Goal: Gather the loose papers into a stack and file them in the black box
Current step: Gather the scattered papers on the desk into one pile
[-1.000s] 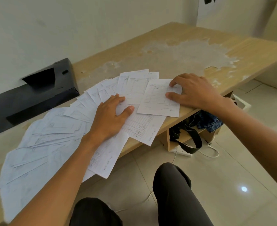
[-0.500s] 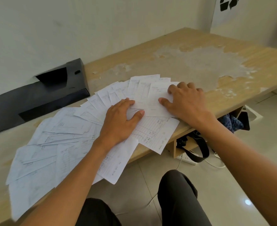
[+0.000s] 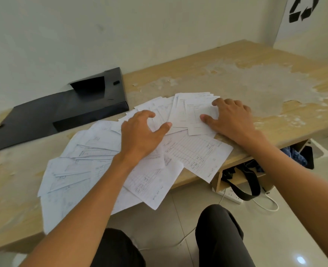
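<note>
— Papers (image 3: 93, 162), where are they?
— Spread in a wide overlapping fan along the near edge of the tabletop (image 3: 226, 78). Several sheets hang over that edge. None are in the black box (image 3: 66, 112).
— And the box?
— It lies open towards the far left corner, by the wall. Its right end is just beside the top of the fan, though I cannot tell whether they touch.
— Left hand (image 3: 140, 135)?
— Palm down on the middle of the fan, with the thumb spread wide and the fingers loosely bent. The tips press on the sheets and grip nothing.
— Right hand (image 3: 228, 118)?
— Flat on the right end of the fan, fingers splayed. The thumb and fingertips rest on the top sheets and the heel of the hand is on bare wood. It pinches nothing.
— Below the tabletop?
— A black strapped bag (image 3: 242, 182) on a shelf, and a white power strip (image 3: 230, 195) on the tiled floor.
</note>
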A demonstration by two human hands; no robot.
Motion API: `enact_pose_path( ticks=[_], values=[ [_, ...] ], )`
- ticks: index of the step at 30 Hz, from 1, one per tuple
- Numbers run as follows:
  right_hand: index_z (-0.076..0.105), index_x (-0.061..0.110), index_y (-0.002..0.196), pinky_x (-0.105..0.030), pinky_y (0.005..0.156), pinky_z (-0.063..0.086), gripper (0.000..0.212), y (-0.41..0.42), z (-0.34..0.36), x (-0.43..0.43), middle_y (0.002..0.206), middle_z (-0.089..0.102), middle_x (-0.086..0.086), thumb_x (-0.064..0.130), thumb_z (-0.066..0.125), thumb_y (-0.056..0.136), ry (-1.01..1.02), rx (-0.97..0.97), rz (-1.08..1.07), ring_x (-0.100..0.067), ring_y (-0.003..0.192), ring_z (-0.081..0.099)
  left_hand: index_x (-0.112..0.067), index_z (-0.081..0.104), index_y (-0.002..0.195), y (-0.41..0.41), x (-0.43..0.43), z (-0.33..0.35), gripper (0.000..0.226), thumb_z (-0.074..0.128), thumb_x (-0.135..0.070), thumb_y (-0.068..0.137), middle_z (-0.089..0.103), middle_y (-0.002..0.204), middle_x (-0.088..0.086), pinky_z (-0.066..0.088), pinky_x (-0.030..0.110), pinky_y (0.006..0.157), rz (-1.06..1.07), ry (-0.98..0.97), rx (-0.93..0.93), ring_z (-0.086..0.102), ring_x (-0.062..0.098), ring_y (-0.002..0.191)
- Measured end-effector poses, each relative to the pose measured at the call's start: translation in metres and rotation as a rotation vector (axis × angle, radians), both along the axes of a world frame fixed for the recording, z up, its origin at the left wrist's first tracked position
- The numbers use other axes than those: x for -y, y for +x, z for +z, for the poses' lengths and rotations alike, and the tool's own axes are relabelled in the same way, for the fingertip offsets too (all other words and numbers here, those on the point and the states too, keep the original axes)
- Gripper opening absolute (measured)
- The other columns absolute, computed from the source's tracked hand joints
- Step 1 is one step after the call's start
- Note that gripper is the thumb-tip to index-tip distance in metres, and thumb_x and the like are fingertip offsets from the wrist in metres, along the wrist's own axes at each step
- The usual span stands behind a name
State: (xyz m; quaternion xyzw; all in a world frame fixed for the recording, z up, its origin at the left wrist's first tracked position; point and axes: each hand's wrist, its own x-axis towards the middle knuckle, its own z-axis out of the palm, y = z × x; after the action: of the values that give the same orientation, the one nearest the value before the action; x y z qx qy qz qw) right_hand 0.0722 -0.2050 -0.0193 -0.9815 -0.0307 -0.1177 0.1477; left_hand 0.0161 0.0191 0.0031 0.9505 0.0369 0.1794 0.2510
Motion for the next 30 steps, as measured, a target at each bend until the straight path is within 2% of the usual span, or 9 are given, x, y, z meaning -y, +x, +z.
enact_pose_path(
  ticks=[3, 6, 10, 14, 17, 22, 27, 30],
  values=[
    [0.042, 0.020, 0.135, -0.048, 0.105, 0.027, 0.063, 0.014, 0.003, -0.004, 0.138, 0.048, -0.009, 0.060, 0.048, 0.086, 0.018, -0.062, 0.061, -0.033, 0.129, 0.040, -0.027, 0.046, 0.130, -0.011, -0.024, -0.005, 0.079, 0.052, -0.077, 0.069, 0.044, 0.144, 0.000, 0.013, 0.052, 0.115, 0.027, 0.175, -0.151, 0.038, 0.023, 0.133],
    [0.041, 0.023, 0.136, -0.048, 0.108, 0.025, 0.062, 0.029, 0.004, -0.009, 0.142, 0.046, -0.006, 0.059, 0.047, 0.086, 0.025, -0.098, 0.107, -0.030, 0.132, 0.037, -0.029, 0.039, 0.136, -0.018, -0.042, -0.015, 0.091, 0.047, -0.083, 0.063, 0.036, 0.149, 0.000, 0.004, 0.051, 0.116, 0.017, 0.172, -0.166, 0.030, 0.022, 0.138],
    [0.039, 0.022, 0.136, -0.049, 0.107, 0.025, 0.060, 0.037, 0.002, -0.016, 0.141, 0.047, -0.007, 0.059, 0.044, 0.088, 0.031, -0.079, 0.160, -0.031, 0.131, 0.039, -0.028, 0.039, 0.135, -0.020, -0.046, -0.024, 0.092, 0.048, -0.083, 0.061, 0.040, 0.146, 0.000, 0.012, 0.052, 0.116, 0.011, 0.100, -0.160, 0.035, 0.021, 0.134],
    [0.040, 0.019, 0.133, -0.048, 0.102, 0.032, 0.066, 0.036, -0.001, -0.015, 0.131, 0.055, -0.012, 0.065, 0.040, 0.086, 0.043, 0.007, 0.064, -0.034, 0.120, 0.049, -0.029, 0.033, 0.139, -0.020, -0.045, -0.025, 0.095, 0.053, -0.081, 0.063, 0.038, 0.147, -0.001, 0.017, 0.050, 0.115, 0.017, 0.074, -0.163, 0.032, 0.022, 0.135],
    [0.043, 0.020, 0.131, -0.049, 0.102, 0.031, 0.068, 0.040, -0.002, -0.021, 0.131, 0.055, -0.011, 0.069, 0.039, 0.084, -0.012, -0.018, 0.041, -0.035, 0.122, 0.047, -0.030, 0.028, 0.141, -0.020, -0.046, -0.025, 0.095, 0.055, -0.079, 0.064, 0.036, 0.148, 0.000, 0.017, 0.051, 0.115, 0.016, 0.060, -0.166, 0.031, 0.023, 0.135],
    [0.037, 0.024, 0.135, -0.057, 0.106, 0.023, 0.067, 0.049, -0.003, -0.034, 0.138, 0.050, -0.008, 0.068, 0.039, 0.084, 0.000, -0.079, 0.139, -0.033, 0.128, 0.040, -0.030, 0.027, 0.141, -0.020, -0.046, -0.023, 0.093, 0.057, -0.076, 0.066, 0.037, 0.147, 0.001, 0.021, 0.052, 0.113, 0.016, 0.029, -0.167, 0.032, 0.023, 0.134],
    [0.035, 0.028, 0.136, -0.055, 0.109, 0.015, 0.063, 0.053, -0.001, -0.030, 0.137, 0.050, -0.002, 0.068, 0.036, 0.087, 0.142, -0.122, 0.230, -0.023, 0.130, 0.041, -0.030, 0.028, 0.142, -0.021, -0.045, -0.022, 0.091, 0.057, -0.075, 0.068, 0.037, 0.147, 0.002, 0.022, 0.053, 0.112, 0.007, 0.016, -0.162, 0.032, 0.024, 0.134],
    [0.038, 0.026, 0.134, -0.052, 0.110, 0.012, 0.062, 0.051, 0.000, -0.026, 0.138, 0.052, -0.001, 0.067, 0.036, 0.088, 0.307, -0.110, 0.230, -0.019, 0.129, 0.045, -0.029, 0.031, 0.140, -0.022, -0.044, -0.022, 0.088, 0.054, -0.075, 0.068, 0.038, 0.147, 0.001, 0.013, 0.051, 0.116, -0.019, 0.036, -0.097, 0.033, 0.023, 0.135]
  ],
)
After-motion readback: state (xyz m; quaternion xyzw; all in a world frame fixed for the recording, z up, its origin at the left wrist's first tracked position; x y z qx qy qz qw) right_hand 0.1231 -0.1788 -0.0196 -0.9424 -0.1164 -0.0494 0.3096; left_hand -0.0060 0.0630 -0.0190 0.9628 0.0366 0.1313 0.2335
